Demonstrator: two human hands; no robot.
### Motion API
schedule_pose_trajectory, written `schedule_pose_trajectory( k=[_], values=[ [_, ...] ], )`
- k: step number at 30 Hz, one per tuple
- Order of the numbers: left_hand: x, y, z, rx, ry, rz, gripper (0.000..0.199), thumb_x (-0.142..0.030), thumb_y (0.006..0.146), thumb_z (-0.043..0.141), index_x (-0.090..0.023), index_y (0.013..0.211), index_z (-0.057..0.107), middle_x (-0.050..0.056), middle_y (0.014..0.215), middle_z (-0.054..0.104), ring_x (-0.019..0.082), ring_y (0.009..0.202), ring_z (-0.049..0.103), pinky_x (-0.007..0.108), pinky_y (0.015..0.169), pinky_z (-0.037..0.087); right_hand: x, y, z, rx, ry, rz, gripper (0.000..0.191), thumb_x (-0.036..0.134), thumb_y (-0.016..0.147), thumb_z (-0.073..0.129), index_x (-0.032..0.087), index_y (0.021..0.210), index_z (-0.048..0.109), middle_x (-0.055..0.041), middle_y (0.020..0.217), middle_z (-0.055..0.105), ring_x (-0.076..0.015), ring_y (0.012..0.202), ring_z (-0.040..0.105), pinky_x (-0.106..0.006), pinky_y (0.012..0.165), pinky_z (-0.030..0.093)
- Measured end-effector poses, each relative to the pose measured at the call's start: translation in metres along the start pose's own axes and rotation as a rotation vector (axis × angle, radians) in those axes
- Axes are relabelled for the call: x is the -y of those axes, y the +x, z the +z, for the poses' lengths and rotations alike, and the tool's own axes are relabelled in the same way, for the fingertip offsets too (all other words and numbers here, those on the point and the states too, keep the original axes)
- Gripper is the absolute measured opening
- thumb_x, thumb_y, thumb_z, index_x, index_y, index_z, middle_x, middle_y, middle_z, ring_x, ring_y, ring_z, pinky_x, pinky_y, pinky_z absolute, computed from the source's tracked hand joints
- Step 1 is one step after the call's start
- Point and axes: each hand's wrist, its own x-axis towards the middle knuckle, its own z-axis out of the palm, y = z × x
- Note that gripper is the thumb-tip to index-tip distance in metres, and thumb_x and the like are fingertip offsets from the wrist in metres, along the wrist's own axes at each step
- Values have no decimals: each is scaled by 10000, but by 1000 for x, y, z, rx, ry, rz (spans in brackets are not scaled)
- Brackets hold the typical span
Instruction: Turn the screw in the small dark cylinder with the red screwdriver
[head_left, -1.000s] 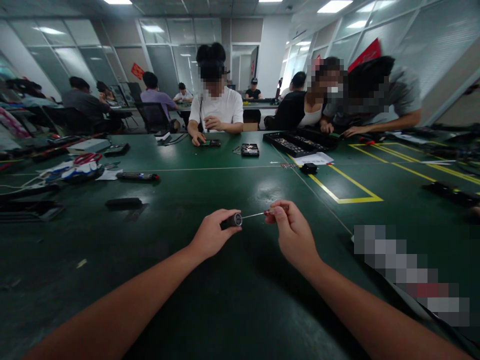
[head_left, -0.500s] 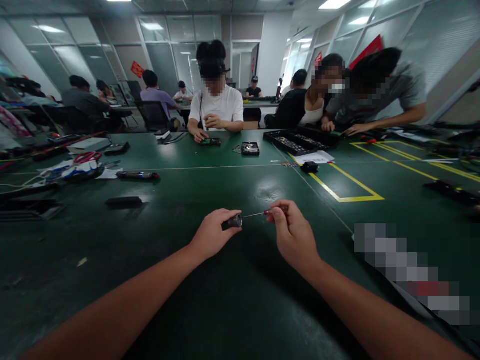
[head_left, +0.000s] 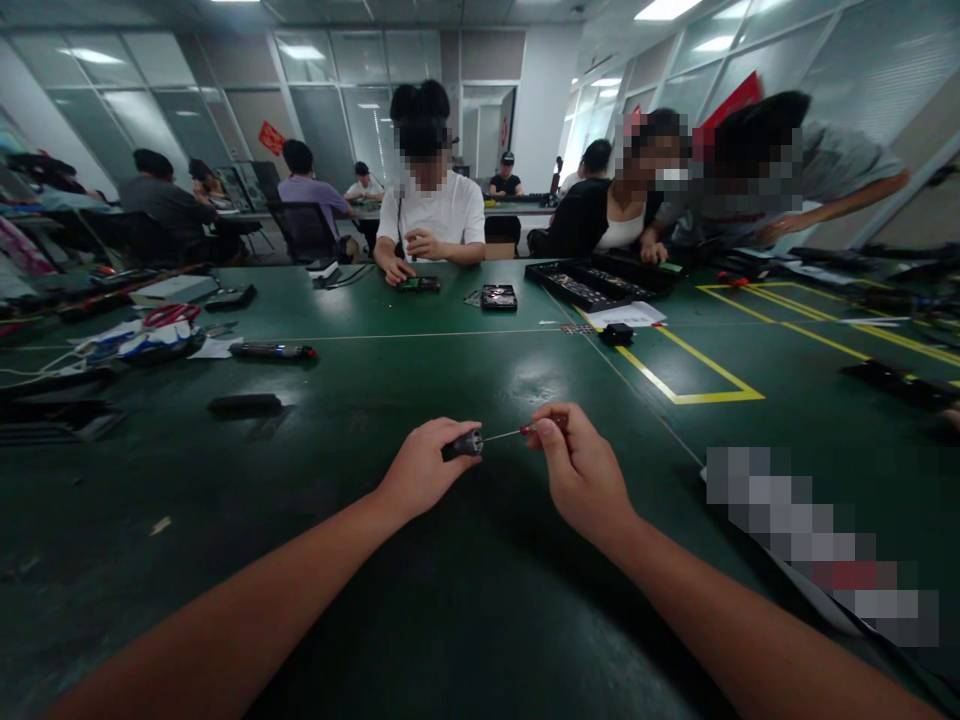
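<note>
My left hand [head_left: 421,462] is closed around a dark cylinder [head_left: 469,444], whose round open end faces right. Most of the cylinder's length is hidden by my fingers. In my right hand [head_left: 583,462] is a small screwdriver [head_left: 527,429] with a reddish handle, pinched between thumb and fingers. Its thin metal shaft points left, and the tip is at the cylinder's open end. I cannot tell whether the tip reaches inside. Both hands are above the green table [head_left: 420,620].
A black cylindrical tool [head_left: 273,351] and a dark block [head_left: 245,404] lie to the left. Across the table, a person [head_left: 431,215] handles a small device near a hard drive [head_left: 499,297]. Black trays [head_left: 570,285] and a small black box [head_left: 617,334] are farther right.
The screwdriver and my right hand have shifted slightly left, toward the cylinder. My left hand keeps its grip. A person at the far right has drawn an arm back.
</note>
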Motion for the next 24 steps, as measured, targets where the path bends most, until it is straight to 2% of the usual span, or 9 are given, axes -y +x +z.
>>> schedule_pose_trajectory(
  k=[24],
  values=[
    [1, 0, 0, 5, 33, -54, 389, -201, 835, 763, -247, 1218, 712, 47, 1161, 702, 228, 1075, 640, 394, 993, 475, 0, 2, 0, 11, -51, 44, 189, 356, 1026, 420, 228, 990, 553, -29, 788, 665, -193, 682, 636, -311, 634, 447]
  ],
)
